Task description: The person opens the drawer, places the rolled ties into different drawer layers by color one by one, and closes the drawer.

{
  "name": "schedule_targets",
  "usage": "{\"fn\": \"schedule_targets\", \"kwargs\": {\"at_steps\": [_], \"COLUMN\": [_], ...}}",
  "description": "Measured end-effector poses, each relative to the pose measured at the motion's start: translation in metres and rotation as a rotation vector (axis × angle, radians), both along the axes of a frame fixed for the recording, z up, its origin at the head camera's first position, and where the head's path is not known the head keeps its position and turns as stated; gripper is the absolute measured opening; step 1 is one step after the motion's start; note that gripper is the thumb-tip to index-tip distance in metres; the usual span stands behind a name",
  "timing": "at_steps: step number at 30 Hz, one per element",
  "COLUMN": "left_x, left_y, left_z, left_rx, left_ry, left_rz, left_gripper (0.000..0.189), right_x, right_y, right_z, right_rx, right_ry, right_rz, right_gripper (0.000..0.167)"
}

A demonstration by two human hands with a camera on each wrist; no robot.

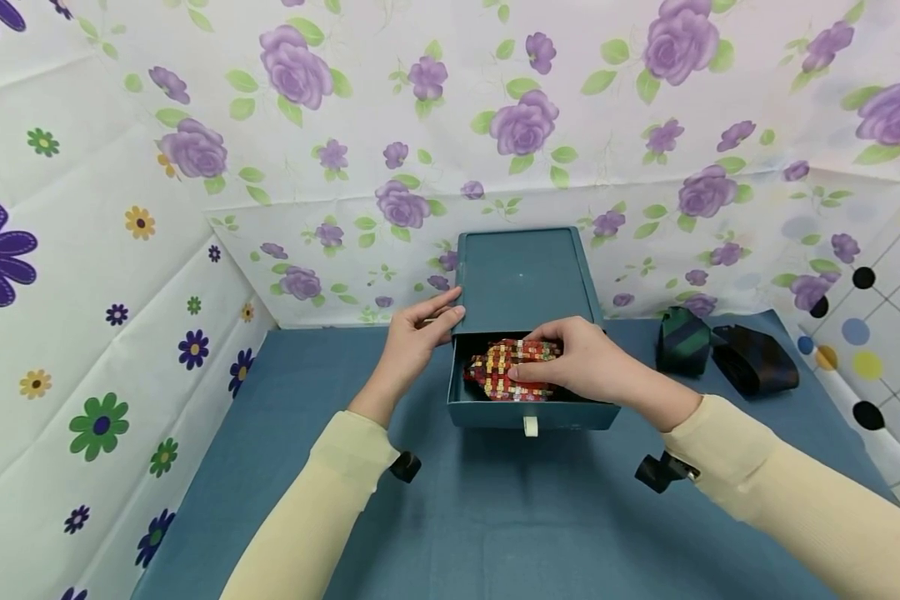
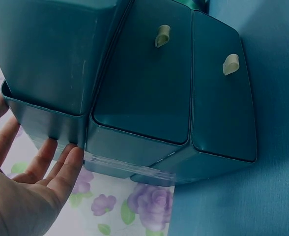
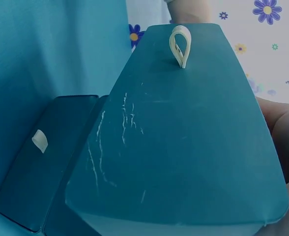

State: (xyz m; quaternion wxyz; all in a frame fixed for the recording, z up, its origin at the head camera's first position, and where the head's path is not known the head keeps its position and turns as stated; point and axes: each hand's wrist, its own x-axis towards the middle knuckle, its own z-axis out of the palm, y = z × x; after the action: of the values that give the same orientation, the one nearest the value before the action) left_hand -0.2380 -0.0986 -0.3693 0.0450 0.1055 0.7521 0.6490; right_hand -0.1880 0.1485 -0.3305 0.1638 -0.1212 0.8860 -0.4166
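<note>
A teal drawer cabinet (image 1: 525, 279) stands against the back, its top drawer (image 1: 487, 413) pulled out by a pale loop tab (image 1: 530, 426). Inside the drawer lies a red-and-yellow checked cloth bundle (image 1: 506, 367). My right hand (image 1: 581, 362) reaches in from the right and pinches that bundle, thumb across its top. On the left, my left hand (image 1: 420, 333) rests its fingertips on the cabinet's side edge; the left wrist view shows those fingers (image 2: 68, 169) extended against the casing. The drawer's front hides the bundle in the right wrist view.
Two rolled neckties, one green checked (image 1: 682, 342) and one dark (image 1: 753, 360), lie right of the cabinet on the blue cloth-covered table (image 1: 525, 517). Two lower drawers (image 2: 144, 73) are closed. Flowered sheets (image 1: 390, 108) hang behind and at the left.
</note>
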Motion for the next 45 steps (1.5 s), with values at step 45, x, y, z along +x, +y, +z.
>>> {"fn": "schedule_targets", "kwargs": {"at_steps": [45], "left_x": [-0.010], "left_y": [-0.001], "left_z": [-0.016], "left_rx": [-0.002], "left_ry": [0.044], "left_rz": [0.018], "left_gripper": [0.044], "right_x": [0.014], "right_y": [0.006], "right_z": [0.000], "right_rx": [0.278], "right_ry": [0.579], "right_rz": [-0.184], "right_gripper": [0.028]}}
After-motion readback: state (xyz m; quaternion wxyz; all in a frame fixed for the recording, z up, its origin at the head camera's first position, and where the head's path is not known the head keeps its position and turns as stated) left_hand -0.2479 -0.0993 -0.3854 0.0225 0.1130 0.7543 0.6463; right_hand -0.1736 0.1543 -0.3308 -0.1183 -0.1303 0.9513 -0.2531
